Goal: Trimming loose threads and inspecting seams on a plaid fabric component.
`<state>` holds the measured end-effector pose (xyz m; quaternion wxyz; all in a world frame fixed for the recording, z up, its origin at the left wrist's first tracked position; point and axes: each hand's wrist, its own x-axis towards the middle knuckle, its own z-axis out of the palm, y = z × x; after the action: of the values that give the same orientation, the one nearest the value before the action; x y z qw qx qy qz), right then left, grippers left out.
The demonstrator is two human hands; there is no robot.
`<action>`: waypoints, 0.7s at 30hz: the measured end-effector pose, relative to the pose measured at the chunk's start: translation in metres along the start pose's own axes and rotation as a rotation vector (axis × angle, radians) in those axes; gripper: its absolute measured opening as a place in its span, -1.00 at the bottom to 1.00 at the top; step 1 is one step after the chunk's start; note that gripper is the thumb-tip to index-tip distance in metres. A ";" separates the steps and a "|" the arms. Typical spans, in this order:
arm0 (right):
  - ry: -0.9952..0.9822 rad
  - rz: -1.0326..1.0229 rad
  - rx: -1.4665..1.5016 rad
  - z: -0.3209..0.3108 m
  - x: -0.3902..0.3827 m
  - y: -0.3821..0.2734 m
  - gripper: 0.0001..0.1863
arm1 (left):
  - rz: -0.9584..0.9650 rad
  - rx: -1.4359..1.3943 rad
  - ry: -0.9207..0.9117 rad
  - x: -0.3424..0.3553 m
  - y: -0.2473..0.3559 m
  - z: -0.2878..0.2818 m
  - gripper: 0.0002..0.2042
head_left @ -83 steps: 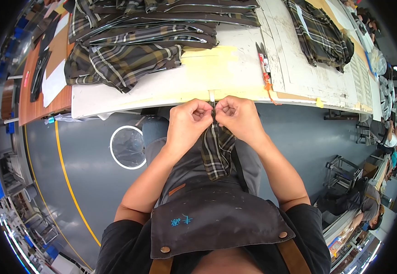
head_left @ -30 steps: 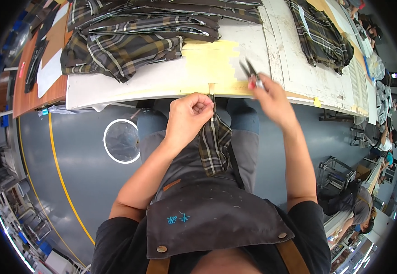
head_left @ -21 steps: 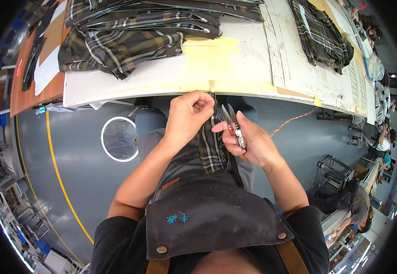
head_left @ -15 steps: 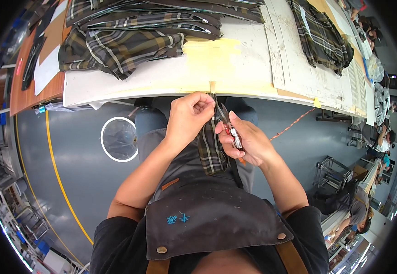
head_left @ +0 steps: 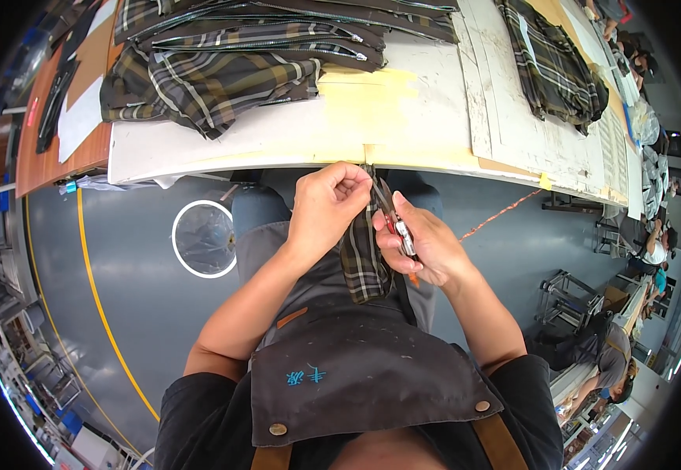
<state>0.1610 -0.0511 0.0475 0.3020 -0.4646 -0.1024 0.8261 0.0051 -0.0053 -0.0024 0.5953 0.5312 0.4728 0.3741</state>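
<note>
A strip of dark plaid fabric (head_left: 362, 270) hangs from near the table's front edge down over my lap. Its upper end narrows to a dark band, where my left hand (head_left: 331, 205) is closed, thumb and forefinger pinched together at it. My right hand (head_left: 432, 244) grips a pair of hand cutters (head_left: 403, 232) with red-orange handles and a silver middle. Their dark pointed jaws reach up beside the band, just right of my left fingertips. Whether the jaws touch the fabric I cannot tell.
On the white tabletop (head_left: 223, 153) lie stacked plaid pieces with zippers (head_left: 266, 55) at the far left, and more plaid fabric (head_left: 556, 70) at the right. Yellow tape (head_left: 368, 102) marks the middle. A white-rimmed bin (head_left: 204, 272) stands on the floor at left. A person (head_left: 610, 360) sits at far right.
Both hands stay at the band, nearly in place. The cutters' jaws look slightly closer together and the right hand has shifted a little. The view has moved slightly.
</note>
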 end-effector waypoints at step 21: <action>0.012 -0.024 -0.030 0.000 0.009 -0.008 -0.55 | 0.084 0.046 -0.001 0.000 0.000 -0.001 -0.94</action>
<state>0.1604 -0.0395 0.0449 0.3058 -0.4729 -0.1185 0.8178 0.0044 -0.0054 -0.0027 0.5668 0.5644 0.4582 0.3876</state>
